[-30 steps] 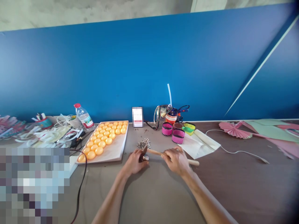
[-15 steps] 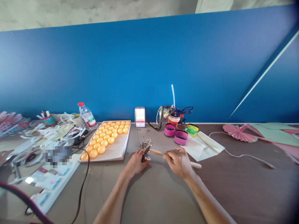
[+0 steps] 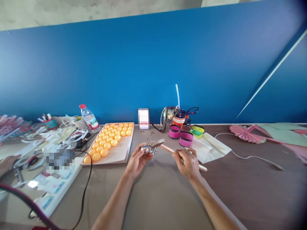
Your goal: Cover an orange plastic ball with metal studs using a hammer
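Observation:
My right hand is wrapped round the pale wooden handle of a hammer. The hammer's dark metal head points left, raised a little above the table, close to my left hand. My left hand, palm turned partly up, has its fingers closed on a shiny silver piece, too small to name exactly. Just behind those fingers lies a pile of small silver metal parts, partly covered by the hand and the hammer head.
Left of my hands a shallow white tray holds rows of orange balls. Behind it stands a water bottle. Pink-and-black bands and white sheets lie to the right. Another person's hand shows at the left edge, near cables.
My left hand has turned from palm down to partly up, showing the silver piece in its fingers. The hammer head has lifted away from that hand, up and to the right.

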`<control>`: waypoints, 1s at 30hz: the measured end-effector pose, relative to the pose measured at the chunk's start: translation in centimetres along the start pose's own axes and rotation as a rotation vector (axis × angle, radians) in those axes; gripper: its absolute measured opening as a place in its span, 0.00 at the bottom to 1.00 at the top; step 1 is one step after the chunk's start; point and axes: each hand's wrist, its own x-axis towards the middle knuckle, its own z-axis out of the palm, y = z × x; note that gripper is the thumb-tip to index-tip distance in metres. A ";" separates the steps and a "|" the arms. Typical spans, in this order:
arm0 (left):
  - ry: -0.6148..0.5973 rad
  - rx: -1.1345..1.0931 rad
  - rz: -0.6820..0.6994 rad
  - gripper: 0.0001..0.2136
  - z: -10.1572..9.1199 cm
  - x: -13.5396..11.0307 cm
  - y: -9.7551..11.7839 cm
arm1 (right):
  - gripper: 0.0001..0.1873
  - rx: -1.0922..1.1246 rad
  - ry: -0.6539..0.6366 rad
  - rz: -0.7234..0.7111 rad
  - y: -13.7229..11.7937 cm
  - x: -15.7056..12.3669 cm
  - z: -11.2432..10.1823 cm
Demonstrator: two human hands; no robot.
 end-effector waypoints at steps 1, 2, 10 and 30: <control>-0.007 -0.088 -0.027 0.20 0.0 0.0 0.0 | 0.10 0.004 0.018 -0.005 -0.2 -0.1 0.1; -0.012 -0.165 -0.049 0.19 0.0 0.1 0.0 | 0.10 0.006 0.035 -0.010 -0.5 -0.1 0.2; 0.057 -0.295 -0.109 0.20 0.6 0.3 -1.3 | 0.10 -0.021 -0.041 -0.084 -2.3 0.0 0.4; 0.022 -0.266 -0.136 0.22 1.0 0.0 -1.6 | 0.10 0.020 -0.049 -0.127 -3.2 0.0 0.3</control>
